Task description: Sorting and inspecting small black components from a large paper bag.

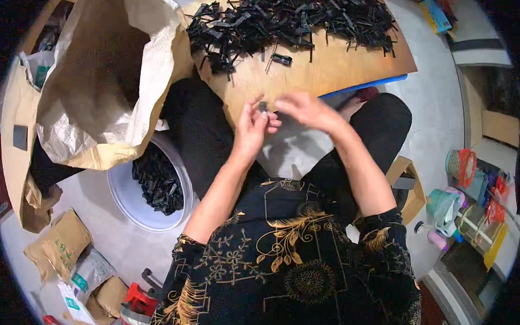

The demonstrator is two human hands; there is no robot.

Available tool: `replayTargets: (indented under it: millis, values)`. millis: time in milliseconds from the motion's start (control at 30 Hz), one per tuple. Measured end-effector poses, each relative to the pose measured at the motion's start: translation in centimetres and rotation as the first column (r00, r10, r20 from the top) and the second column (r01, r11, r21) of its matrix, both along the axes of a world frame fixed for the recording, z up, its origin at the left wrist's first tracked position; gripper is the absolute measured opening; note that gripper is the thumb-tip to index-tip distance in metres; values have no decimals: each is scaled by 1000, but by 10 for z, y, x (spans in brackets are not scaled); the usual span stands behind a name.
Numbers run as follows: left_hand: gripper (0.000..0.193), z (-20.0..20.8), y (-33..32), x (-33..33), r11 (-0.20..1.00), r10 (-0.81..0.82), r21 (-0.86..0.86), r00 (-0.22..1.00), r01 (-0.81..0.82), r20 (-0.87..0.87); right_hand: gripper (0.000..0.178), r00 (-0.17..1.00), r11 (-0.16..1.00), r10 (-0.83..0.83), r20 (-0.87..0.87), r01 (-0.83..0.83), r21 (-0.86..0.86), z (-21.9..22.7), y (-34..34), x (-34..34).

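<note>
My left hand (251, 128) is closed around a small dark plastic piece (263, 107), pinched between thumb and fingers just past the near edge of the wooden table (245, 87). Close by on the right, my right hand (307, 111) points its fingers toward that piece; they are smeared by motion, so what they hold cannot be made out. On the tabletop beyond my hands lies a single black plastic part (282, 59) with thin prongs. Behind it spreads a large heap of similar black parts (293, 17).
An open woven sack (160, 73) stands at the left. Beneath it, a white tub (117, 186) holds many black pieces (159, 182). Brown packages (68, 242) lie on the floor at lower left. At right are a cardboard box (414, 196) and shelves with assorted items.
</note>
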State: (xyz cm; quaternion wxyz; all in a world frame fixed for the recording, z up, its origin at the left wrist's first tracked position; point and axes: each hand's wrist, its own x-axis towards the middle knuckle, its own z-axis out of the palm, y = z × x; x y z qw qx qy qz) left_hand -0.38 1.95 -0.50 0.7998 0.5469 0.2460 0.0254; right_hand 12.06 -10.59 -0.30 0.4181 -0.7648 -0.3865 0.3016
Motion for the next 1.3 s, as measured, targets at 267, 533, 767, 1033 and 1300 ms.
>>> replayTargets:
  millis: [267, 533, 767, 1033, 1300]
  values:
    - [13, 0, 12, -10, 857, -31, -511, 984, -65, -176, 33, 786, 925, -209, 581, 352, -144, -9, 36, 49]
    - [27, 16, 14, -9, 842, -41, -538, 993, -26, -112, 26, 948, 997, -58, 311, 68, -22, 23, -5, 26]
    - [39, 24, 12, -7, 735, -228, -606, 952, 305, 202, 31, 991, 982, 116, 68, -124, 143, 53, -26, -17]
    - [37, 20, 11, -11, 635, -293, -688, 934, 350, 204, 34, 992, 973, 107, 70, -119, 196, 48, -31, -28]
    - [38, 15, 4, -7, 837, -131, -530, 990, 139, 53, 23, 984, 981, -163, -72, 169, 98, 30, -27, -39]
